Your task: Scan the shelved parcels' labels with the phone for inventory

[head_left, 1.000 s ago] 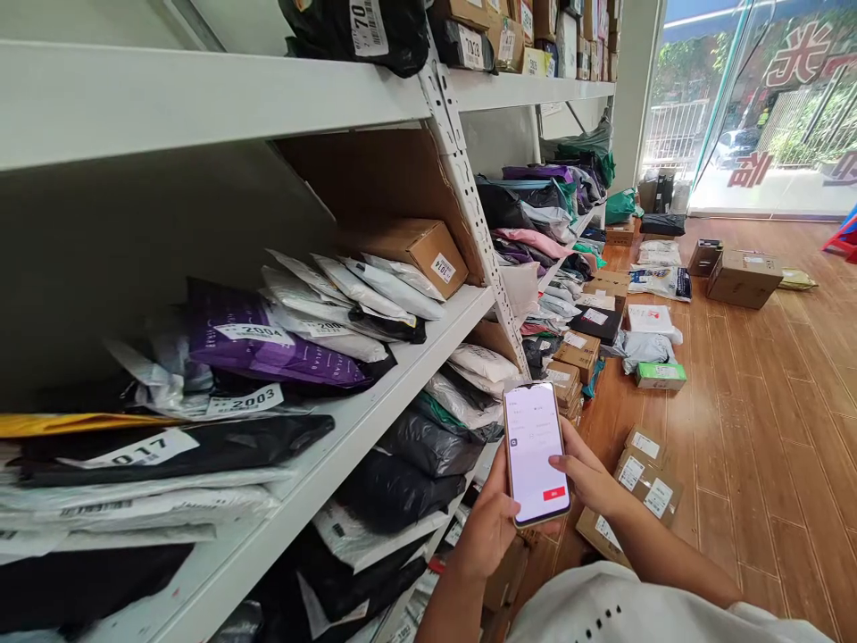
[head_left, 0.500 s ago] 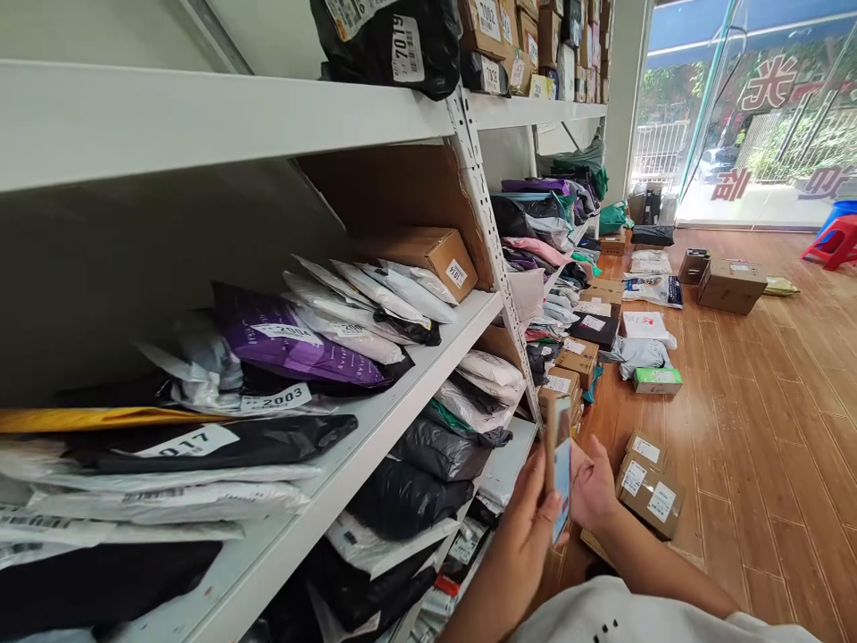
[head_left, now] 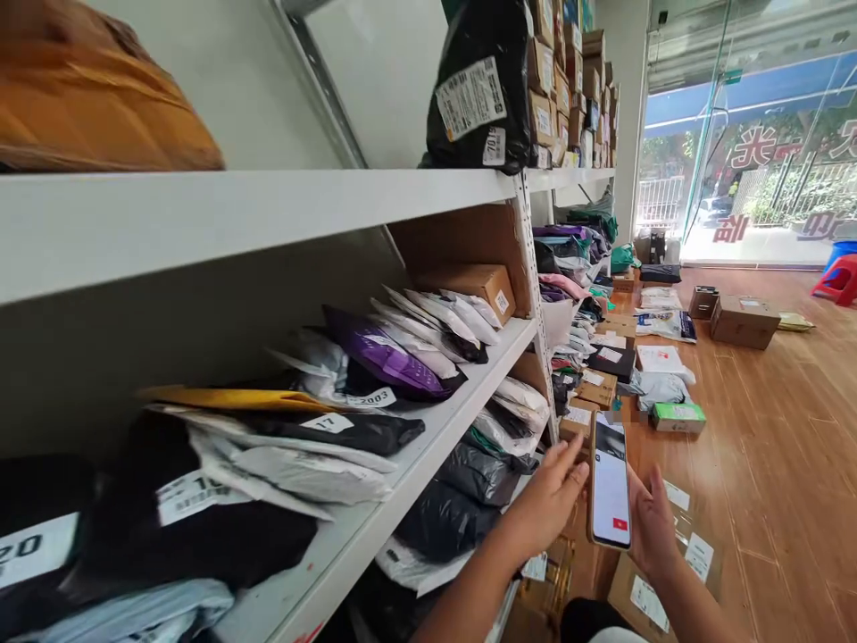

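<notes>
A smartphone point(head_left: 611, 487) with a mostly white lit screen and a small red button stands upright before me, its screen facing me. My right hand point(head_left: 653, 527) holds it from its right side; the fingers behind it are hidden. My left hand point(head_left: 550, 500) is just left of the phone, fingers spread and holding nothing. Beside it the shelf bears a stack of dark plastic mailers point(head_left: 461, 487). Further left, a purple mailer point(head_left: 395, 357) leans among white mailers point(head_left: 428, 335), near a small cardboard box point(head_left: 483, 288).
White shelving point(head_left: 375, 500) runs along my left. Above it sit a black wrapped parcel point(head_left: 478, 98) and an orange package point(head_left: 100, 107). Cardboard boxes point(head_left: 744, 321), a green box point(head_left: 678, 417) and mailers lie on the wooden floor. A red stool point(head_left: 836, 281) stands by the glass front.
My left hand has let go of the phone and spread its fingers. The phone has turned its screen toward me, now in my right hand. The view has shifted up and left.
</notes>
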The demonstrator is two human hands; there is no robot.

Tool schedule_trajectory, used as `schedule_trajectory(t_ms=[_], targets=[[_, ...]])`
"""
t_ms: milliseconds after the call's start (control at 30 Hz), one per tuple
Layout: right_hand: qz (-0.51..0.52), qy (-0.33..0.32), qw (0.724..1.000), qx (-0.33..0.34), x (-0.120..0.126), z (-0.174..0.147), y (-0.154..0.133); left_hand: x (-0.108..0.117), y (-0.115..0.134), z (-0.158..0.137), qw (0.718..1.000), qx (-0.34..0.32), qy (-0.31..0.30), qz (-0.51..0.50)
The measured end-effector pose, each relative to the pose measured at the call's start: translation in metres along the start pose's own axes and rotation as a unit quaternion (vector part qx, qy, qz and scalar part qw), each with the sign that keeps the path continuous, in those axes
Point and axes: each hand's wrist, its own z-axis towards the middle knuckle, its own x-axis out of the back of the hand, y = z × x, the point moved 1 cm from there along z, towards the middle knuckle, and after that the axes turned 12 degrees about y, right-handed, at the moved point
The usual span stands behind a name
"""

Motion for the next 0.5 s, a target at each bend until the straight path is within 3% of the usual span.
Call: schedule_trajectory(t_ms=[67, 133, 200, 267, 367, 500], targets=[[0.006, -0.004, 1.0, -0.023, 0.004, 0.003, 0.003, 0.03, 0.009, 0.019, 0.991, -0.018, 0.09, 0.093], [0.019, -0.015, 0.999, -0.047, 0.005, 0.005, 0.006, 0.064, 0.025, 0.041, 0.961, -0.04, 0.206, 0.178], [0.032, -0.033, 0.997, -0.069, 0.005, 0.006, 0.012, 0.1, 0.042, 0.064, 0.906, -0.053, 0.314, 0.28], [0.044, -0.057, 0.993, -0.095, 0.005, 0.007, 0.018, 0.134, 0.053, 0.087, 0.84, -0.041, 0.377, 0.388], [0.067, -0.101, 0.985, -0.124, 0.009, 0.012, 0.029, 0.173, 0.049, 0.113, 0.791, 0.019, 0.347, 0.503], [0.097, -0.14, 0.975, -0.144, 0.017, 0.03, 0.041, 0.198, 0.025, 0.12, 0.754, 0.091, 0.261, 0.596]])
